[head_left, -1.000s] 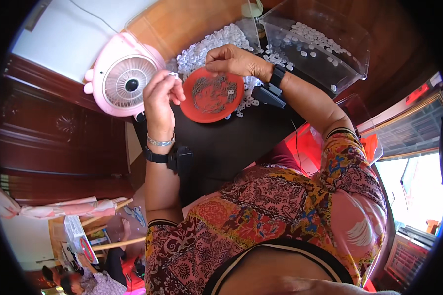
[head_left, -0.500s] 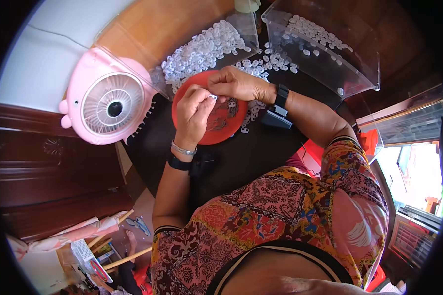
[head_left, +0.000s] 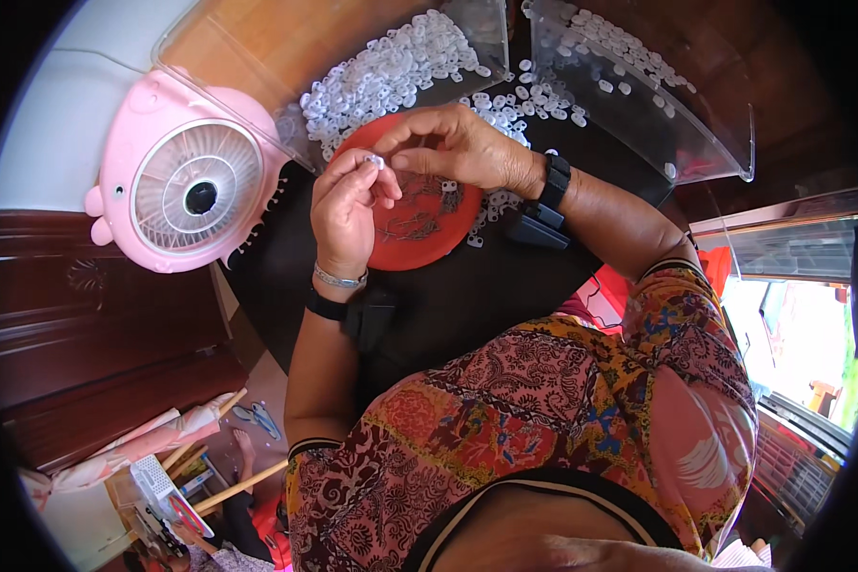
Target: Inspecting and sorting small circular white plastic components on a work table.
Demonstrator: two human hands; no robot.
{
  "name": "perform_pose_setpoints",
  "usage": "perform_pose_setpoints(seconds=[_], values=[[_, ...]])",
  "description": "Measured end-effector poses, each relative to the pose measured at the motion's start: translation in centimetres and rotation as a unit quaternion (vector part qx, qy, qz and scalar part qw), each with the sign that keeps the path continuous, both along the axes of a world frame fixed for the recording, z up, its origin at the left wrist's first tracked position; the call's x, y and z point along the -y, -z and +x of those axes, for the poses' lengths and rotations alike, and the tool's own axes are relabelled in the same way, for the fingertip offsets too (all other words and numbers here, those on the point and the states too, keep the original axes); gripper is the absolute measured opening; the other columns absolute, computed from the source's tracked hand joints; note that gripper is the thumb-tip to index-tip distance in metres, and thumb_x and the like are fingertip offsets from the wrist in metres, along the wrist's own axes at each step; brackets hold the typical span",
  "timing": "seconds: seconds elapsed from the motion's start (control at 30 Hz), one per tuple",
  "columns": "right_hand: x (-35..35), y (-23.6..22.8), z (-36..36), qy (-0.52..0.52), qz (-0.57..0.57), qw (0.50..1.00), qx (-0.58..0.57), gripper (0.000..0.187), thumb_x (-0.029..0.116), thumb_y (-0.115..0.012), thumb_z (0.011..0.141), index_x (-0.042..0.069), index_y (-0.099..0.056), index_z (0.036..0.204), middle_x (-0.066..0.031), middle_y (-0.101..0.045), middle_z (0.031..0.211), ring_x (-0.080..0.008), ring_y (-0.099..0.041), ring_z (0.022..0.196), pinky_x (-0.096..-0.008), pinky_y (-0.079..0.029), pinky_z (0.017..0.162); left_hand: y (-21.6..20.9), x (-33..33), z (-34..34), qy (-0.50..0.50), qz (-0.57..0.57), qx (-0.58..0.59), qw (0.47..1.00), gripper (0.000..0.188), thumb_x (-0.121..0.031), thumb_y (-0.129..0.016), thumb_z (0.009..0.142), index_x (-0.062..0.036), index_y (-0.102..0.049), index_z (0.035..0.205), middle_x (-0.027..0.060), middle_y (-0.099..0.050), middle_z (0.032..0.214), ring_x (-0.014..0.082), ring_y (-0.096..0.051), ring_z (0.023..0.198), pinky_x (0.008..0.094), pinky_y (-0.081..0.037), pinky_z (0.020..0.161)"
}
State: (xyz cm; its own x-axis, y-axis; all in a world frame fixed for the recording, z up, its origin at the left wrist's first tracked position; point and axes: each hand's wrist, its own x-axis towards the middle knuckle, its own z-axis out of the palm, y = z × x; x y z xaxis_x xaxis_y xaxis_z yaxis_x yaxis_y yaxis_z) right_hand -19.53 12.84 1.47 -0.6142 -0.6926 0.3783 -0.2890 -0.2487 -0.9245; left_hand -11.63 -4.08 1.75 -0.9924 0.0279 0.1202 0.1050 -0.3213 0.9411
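Above a round red dish (head_left: 427,255), my left hand (head_left: 346,205) pinches a small white plastic piece (head_left: 377,162) between thumb and fingertips. My right hand (head_left: 472,148) is beside it, thumb and index finger spread apart near the piece; nothing shows between them. Thin metal pins or wires (head_left: 405,227) lie in the dish, along with a white piece (head_left: 449,187) having two holes. Behind my hands is a heap of similar white oval pieces (head_left: 391,67), and more lie loose to the right of the dish.
A pink animal-shaped fan (head_left: 124,191) stands at the left. Clear plastic bins (head_left: 696,133) lie at the back of the dark table (head_left: 448,305), white pieces in them. At lower left, another person's foot (head_left: 245,453) shows near scissors (head_left: 257,418).
My right thumb and index finger have parted from their pinch. Both hands have shifted slightly up and left in the picture, the white piece still in my left hand.
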Motion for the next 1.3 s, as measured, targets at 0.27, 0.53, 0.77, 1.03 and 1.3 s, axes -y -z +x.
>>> perform_pose_setpoints(seconds=[0.27,0.53,0.77,1.03,1.3], values=[[-0.4,-0.1,0.0,0.037,0.029,0.988,-0.149,0.009,0.005,-0.063,0.086,0.001,-0.063,0.094,-0.0038,-0.062,0.084,-0.0096,-0.059,0.078,-0.0254,-0.050,0.071,-0.7,-0.8,0.4,-0.013,-0.045,-0.007,0.999,0.018,-0.017,-0.047,0.090,-0.0028,-0.055,0.083,0.0043,-0.057,0.072,0.0105,-0.054,0.062,0.0203,-0.038,0.055],[-1.1,-1.4,-0.4,0.084,0.065,0.982,-0.156,0.012,0.012,-0.058,0.091,0.000,-0.060,0.092,-0.0034,-0.058,0.084,-0.0094,-0.057,0.076,-0.0243,-0.048,0.066,-0.9,-0.4,0.4,-0.050,-0.227,-0.011,0.973,0.017,-0.014,-0.045,0.084,-0.0054,-0.049,0.070,0.0006,-0.050,0.063,0.0065,-0.046,0.055,0.0202,-0.034,0.050],[-0.5,-0.6,0.2,0.060,0.067,0.983,-0.160,0.014,0.013,-0.058,0.091,0.000,-0.062,0.093,-0.0041,-0.061,0.082,-0.0110,-0.058,0.077,-0.0259,-0.047,0.069,-0.9,-0.9,0.4,-0.056,-0.259,-0.041,0.963,0.019,-0.017,-0.044,0.085,-0.0058,-0.048,0.070,-0.0001,-0.048,0.060,0.0053,-0.042,0.055,0.0197,-0.031,0.051],[-0.7,-1.0,0.2,0.069,0.080,0.985,-0.139,0.015,0.015,-0.059,0.091,0.000,-0.062,0.093,-0.0036,-0.061,0.081,-0.0100,-0.058,0.075,-0.0252,-0.048,0.068,-0.8,-1.0,0.5,-0.065,-0.256,-0.035,0.964,0.020,-0.015,-0.046,0.085,-0.0062,-0.046,0.067,-0.0007,-0.047,0.058,0.0052,-0.040,0.054,0.0199,-0.031,0.051],[-0.9,-1.3,0.3,0.073,0.101,0.979,-0.160,0.015,0.016,-0.059,0.091,0.001,-0.062,0.090,-0.0035,-0.060,0.076,-0.0101,-0.057,0.071,-0.0258,-0.047,0.065,-0.9,-1.1,0.6,-0.069,-0.267,-0.038,0.960,0.020,-0.014,-0.046,0.084,-0.0065,-0.044,0.065,-0.0011,-0.046,0.057,0.0050,-0.040,0.053,0.0200,-0.030,0.049]])
